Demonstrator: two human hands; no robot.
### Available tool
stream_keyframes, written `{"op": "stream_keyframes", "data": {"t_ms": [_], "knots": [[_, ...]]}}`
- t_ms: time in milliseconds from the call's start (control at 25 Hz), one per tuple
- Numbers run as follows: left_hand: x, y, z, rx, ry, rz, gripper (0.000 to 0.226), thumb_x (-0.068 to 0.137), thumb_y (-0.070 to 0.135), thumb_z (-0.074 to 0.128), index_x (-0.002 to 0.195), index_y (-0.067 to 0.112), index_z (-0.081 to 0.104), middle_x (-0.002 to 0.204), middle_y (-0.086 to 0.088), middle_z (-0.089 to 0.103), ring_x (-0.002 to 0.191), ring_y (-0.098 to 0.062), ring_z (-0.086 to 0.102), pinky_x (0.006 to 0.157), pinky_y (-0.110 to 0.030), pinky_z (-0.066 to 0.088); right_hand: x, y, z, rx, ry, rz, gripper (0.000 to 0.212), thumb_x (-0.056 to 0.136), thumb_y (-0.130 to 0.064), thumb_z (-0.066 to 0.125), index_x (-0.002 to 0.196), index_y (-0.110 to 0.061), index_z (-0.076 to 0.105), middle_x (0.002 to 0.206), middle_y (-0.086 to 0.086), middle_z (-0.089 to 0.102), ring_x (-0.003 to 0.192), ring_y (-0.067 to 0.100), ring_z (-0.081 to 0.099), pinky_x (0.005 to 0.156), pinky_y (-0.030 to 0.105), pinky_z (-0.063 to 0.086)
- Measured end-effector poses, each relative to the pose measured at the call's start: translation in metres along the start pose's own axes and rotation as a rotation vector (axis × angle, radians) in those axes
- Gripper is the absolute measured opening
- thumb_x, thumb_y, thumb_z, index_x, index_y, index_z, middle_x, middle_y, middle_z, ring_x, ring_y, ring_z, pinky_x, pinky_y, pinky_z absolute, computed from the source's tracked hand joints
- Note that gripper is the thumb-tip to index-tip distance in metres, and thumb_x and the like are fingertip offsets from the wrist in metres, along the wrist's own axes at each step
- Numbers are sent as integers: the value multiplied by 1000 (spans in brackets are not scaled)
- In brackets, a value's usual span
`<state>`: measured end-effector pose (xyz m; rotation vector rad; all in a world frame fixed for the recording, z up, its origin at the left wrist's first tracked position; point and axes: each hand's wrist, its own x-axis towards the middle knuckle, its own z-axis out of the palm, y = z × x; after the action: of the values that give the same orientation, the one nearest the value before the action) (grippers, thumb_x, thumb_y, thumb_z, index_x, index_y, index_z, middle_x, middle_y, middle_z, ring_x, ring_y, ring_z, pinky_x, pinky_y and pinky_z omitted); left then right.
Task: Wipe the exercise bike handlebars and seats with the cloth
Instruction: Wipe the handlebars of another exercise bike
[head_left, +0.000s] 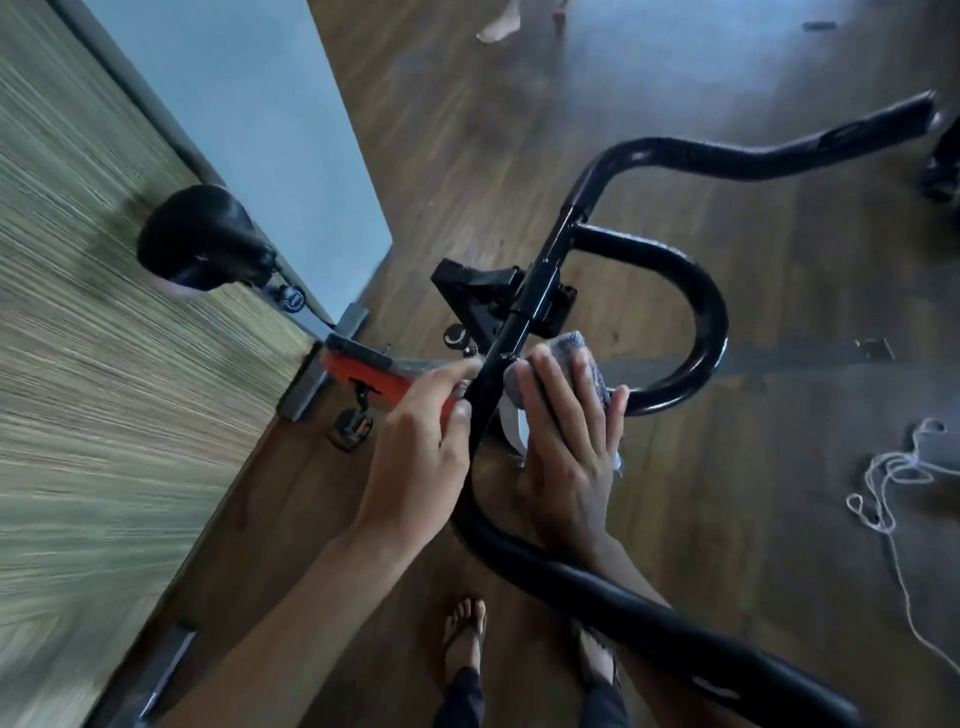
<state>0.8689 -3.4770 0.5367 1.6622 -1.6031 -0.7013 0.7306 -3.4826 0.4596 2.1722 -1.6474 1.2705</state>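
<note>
Handlebars (691, 291) of the exercise bike fill the middle of the view, one set of black bent tubes: a long curved bar from near right to far right, and an inner loop at the right. They look stiff and smooth, so I judge they will not bend under pressure. One grey cloth (589, 364) is pressed on the central bar (524, 312), under the right hand (569, 441), whose fingers lie flat over it. It seems soft and light, easy to fold around the tube. The left hand (415, 441) closes on the same bar just beside it, perhaps to steady it. One black seat (197, 236) stands at the far left, well apart. Two bare feet (465, 636) stand on the wooden floor (753, 519). One white string (883, 499) lies at the right.
</note>
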Motion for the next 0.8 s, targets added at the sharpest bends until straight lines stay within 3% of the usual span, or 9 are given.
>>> {"op": "stream_keyframes", "data": {"t_ms": [80,200,360,440,600,720,800], "knots": [[9,-1,1,-4,-41,33,42,97,-3,52,135,13,60,130,12,59,123,6,51,105,-6,35,3,-12,18,-126,40,104,39,109,-25,39,146,-16,46,152,0,46,152,13,20,125,43,1],[7,-5,6,-23,-43,61,45,97,-6,49,138,11,58,133,11,57,128,6,47,108,-6,33,1,-24,33,-168,9,197,52,101,-30,43,151,-19,33,157,-6,29,154,5,3,123,41,-11],[-1,-5,16,-24,-25,64,48,97,-9,45,141,9,56,141,5,57,134,2,46,111,-11,33,-4,-14,24,-126,-53,135,50,109,-42,18,151,-20,32,156,-3,30,154,4,-3,123,37,-13],[-2,-4,19,-5,-16,70,49,97,-11,45,140,8,56,142,1,57,135,0,45,113,-13,33,-8,2,15,-164,-2,102,44,111,-38,21,148,-19,38,153,-1,35,154,6,0,123,40,-11],[-5,-2,24,56,19,86,49,96,-13,44,140,5,55,142,-3,57,136,-4,44,114,-14,31,-9,8,13,-100,219,274,36,112,-26,33,141,-11,46,148,4,43,154,11,6,123,45,-10],[-7,0,29,106,53,92,48,97,-12,43,141,5,54,145,-6,55,138,-7,44,116,-20,33,-13,21,11,-100,130,120,38,107,-16,41,145,-12,40,154,-1,35,155,11,-1,123,44,-14],[-9,3,35,189,52,129,47,98,-9,43,142,5,53,147,-7,52,142,-14,42,117,-32,36,-16,42,3,-58,124,83,44,102,-12,48,145,-12,41,158,-3,30,155,11,0,122,44,-14]]}}
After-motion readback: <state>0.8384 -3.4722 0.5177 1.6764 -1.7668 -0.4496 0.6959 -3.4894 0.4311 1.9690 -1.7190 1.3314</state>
